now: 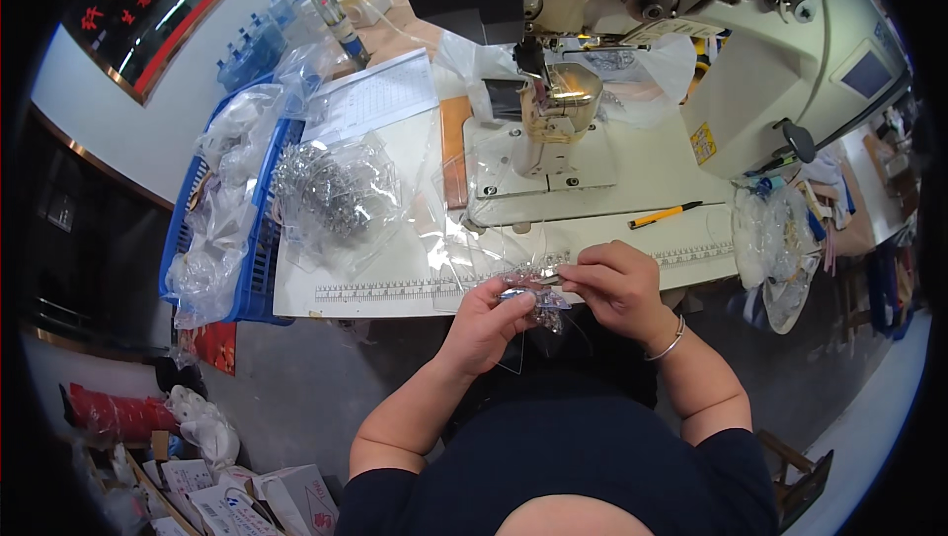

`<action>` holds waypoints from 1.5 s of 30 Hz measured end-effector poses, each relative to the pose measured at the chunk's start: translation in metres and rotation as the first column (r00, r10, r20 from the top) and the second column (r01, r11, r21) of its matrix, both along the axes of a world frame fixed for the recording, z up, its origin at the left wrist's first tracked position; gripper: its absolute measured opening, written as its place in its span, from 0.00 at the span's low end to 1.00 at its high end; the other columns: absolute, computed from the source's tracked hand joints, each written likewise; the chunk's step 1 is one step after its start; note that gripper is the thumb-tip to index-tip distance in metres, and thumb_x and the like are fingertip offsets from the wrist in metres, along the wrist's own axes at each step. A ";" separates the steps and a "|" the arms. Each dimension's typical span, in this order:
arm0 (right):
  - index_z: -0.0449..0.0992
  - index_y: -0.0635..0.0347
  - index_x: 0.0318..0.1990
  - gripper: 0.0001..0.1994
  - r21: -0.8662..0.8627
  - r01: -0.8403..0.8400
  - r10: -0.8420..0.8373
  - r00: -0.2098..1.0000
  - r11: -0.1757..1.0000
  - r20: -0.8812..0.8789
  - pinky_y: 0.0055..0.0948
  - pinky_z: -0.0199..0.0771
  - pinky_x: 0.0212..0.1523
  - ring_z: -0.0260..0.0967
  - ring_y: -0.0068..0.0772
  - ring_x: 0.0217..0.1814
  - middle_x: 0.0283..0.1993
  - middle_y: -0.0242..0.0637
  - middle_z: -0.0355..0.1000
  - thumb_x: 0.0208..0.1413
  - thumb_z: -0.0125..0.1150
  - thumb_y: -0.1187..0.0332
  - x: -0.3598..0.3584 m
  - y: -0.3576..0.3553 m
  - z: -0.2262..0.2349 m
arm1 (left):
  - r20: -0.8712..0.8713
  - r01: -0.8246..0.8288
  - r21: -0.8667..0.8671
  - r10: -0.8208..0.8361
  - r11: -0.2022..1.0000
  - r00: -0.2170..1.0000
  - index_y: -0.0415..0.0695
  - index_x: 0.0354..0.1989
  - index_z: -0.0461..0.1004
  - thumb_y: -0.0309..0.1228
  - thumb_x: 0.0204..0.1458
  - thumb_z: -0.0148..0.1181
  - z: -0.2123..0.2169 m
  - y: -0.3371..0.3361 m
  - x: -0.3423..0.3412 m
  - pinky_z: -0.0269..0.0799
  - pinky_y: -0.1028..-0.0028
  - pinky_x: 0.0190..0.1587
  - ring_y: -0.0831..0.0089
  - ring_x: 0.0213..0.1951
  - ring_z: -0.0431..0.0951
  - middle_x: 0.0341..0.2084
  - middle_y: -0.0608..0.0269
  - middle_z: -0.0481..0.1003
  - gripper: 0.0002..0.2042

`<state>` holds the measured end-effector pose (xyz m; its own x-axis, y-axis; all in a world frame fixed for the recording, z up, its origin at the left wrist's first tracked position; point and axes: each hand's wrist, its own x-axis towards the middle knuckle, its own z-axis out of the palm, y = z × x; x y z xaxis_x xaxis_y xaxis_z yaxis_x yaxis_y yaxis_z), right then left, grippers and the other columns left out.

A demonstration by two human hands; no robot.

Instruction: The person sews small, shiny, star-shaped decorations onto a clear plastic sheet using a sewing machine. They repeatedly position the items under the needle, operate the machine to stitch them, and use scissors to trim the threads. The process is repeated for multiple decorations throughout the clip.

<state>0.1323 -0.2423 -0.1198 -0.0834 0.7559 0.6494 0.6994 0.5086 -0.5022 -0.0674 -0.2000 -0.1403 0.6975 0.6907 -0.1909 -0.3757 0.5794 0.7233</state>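
In front of the sewing machine (pixel 563 101), at the table's front edge, both hands meet over a clear plastic piece with shiny silver parts (pixel 538 301). My left hand (pixel 482 327) is closed on it, thumb on top. My right hand (pixel 622 287), with a bracelet at the wrist, pinches at its upper right side; what lies between those fingertips is too small to make out. Clear plastic film (pixel 474 251) spreads behind the hands toward the machine's plate. To the left lies a heap of clear plastic pieces with silver parts (pixel 341 190).
A blue basket (pixel 259 240) full of clear plastic stands at the table's left. Papers (pixel 375 101) lie behind the heap. An orange pen (pixel 664 215) rests right of the needle area. A ruler strip (pixel 395 291) runs along the front edge. Plastic bags (pixel 775 240) hang at the right.
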 end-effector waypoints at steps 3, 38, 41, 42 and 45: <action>0.77 0.58 0.33 0.09 -0.020 -0.004 -0.002 0.952 1.000 -0.306 0.23 0.68 0.26 0.68 0.28 0.27 0.29 0.36 0.69 0.41 0.66 0.75 0.010 -0.009 0.000 | -0.120 -0.109 0.374 0.165 0.921 0.979 0.39 0.44 0.70 0.19 0.50 0.53 0.009 -0.004 -0.002 0.72 0.68 0.46 0.64 0.44 0.74 0.38 0.57 0.72 0.12; 0.80 0.50 0.34 0.11 -0.126 -0.172 0.172 0.985 0.977 -0.014 0.25 0.65 0.29 0.64 0.28 0.30 0.29 0.26 0.68 0.39 0.68 0.66 0.003 -0.001 0.042 | 0.061 -0.107 0.989 0.385 0.099 0.921 0.46 0.25 0.73 0.14 0.36 0.65 0.022 0.012 -0.025 0.64 0.56 0.55 0.49 0.49 0.72 0.36 0.58 0.70 0.12; 0.80 0.50 0.34 0.11 -0.131 -0.230 0.226 0.973 0.964 -0.051 0.24 0.66 0.30 0.65 0.28 0.31 0.30 0.26 0.69 0.39 0.68 0.66 0.000 0.002 0.039 | 0.074 -0.127 0.983 0.347 0.133 0.935 0.46 0.25 0.73 0.15 0.36 0.65 0.021 0.013 -0.024 0.65 0.56 0.55 0.48 0.49 0.72 0.37 0.57 0.70 0.11; 0.80 0.50 0.34 0.11 -0.123 -0.253 0.247 0.967 0.959 -0.062 0.24 0.66 0.31 0.65 0.28 0.31 0.30 0.26 0.69 0.39 0.68 0.66 -0.001 0.003 0.038 | 0.083 -0.146 0.975 0.334 0.167 0.939 0.46 0.25 0.74 0.14 0.36 0.65 0.020 0.013 -0.024 0.64 0.56 0.56 0.49 0.49 0.72 0.37 0.57 0.71 0.11; 0.80 0.50 0.34 0.11 -0.163 -0.310 0.293 0.948 0.937 -0.121 0.25 0.67 0.31 0.66 0.30 0.32 0.30 0.27 0.69 0.39 0.68 0.67 0.000 0.006 0.034 | 0.115 -0.195 0.946 0.296 0.258 0.948 0.46 0.26 0.75 0.14 0.36 0.65 0.016 0.012 -0.021 0.63 0.56 0.56 0.51 0.49 0.72 0.37 0.58 0.71 0.11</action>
<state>0.1324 -0.2360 -0.0858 -0.2707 0.8081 0.5231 0.4724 0.5850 -0.6593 -0.0883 -0.1878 -0.1247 0.4788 0.5603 0.6759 -0.2881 -0.6269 0.7238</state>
